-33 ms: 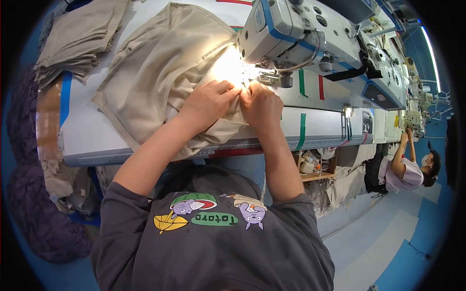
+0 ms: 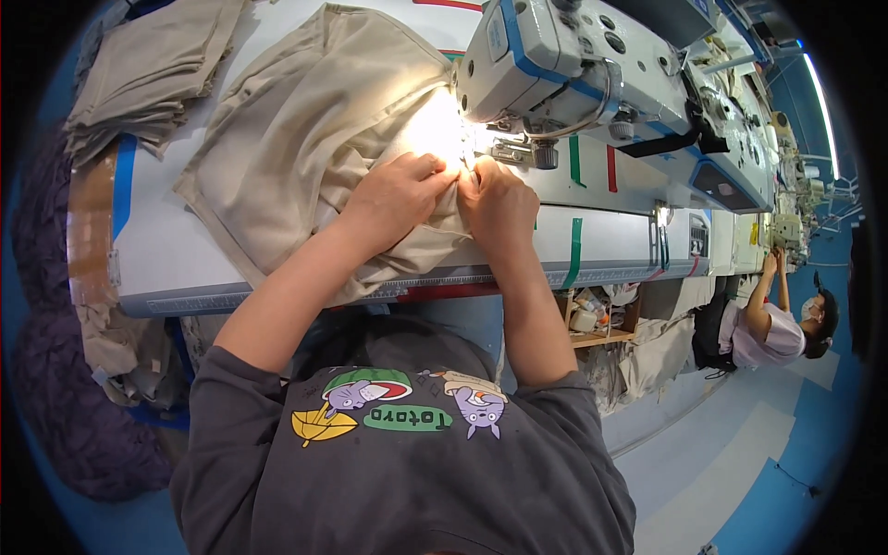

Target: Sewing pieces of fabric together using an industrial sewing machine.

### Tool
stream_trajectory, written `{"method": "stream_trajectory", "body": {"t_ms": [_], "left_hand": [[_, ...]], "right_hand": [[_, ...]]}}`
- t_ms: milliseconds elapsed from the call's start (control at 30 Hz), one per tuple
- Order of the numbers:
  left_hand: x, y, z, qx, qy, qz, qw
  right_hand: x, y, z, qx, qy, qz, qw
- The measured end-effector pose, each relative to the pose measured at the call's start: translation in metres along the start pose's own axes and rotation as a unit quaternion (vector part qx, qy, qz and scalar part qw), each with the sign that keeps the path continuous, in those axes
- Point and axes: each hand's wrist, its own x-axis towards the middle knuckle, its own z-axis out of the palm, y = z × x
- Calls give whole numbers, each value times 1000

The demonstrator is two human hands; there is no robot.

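A large piece of beige fabric (image 2: pixel 277 139) lies bunched and folded over the sewing table, its right edge running under the lit needle area of a white and blue sewing machine (image 2: pixel 527 65). My left hand (image 2: pixel 396 199) is closed on that cloth, fingertips pinching it just in front of the needle. Close beside it, my right hand (image 2: pixel 499 202) grips the fabric's edge with curled fingers. The two hands' fingertips nearly meet. Glare from the lamp washes out the needle, the presser foot and the cloth under them.
A stack of beige cut pieces (image 2: pixel 153 69) sits at the table's far left. Along the front edge runs a ruler strip (image 2: pixel 222 301). Below the table at right is a wooden compartment (image 2: pixel 606 324) with small items. Dark fabric (image 2: pixel 83 407) heaps at left. A co-worker (image 2: pixel 772 324) works at far right.
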Motion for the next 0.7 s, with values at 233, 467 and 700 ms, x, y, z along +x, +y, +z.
{"method": "stream_trajectory", "body": {"t_ms": [233, 467, 700], "left_hand": [[3, -10, -3, -1, 13, 15, 1000], [10, -19, -4, 28, 20, 52, 998], [9, -22, 0, 35, 9, 46, 998]], "right_hand": [[-1, 2, 5, -16, 13, -24, 999], [-3, 1, 5, -10, 38, -28, 999], [-9, 2, 5, 16, 46, -47, 998]]}}
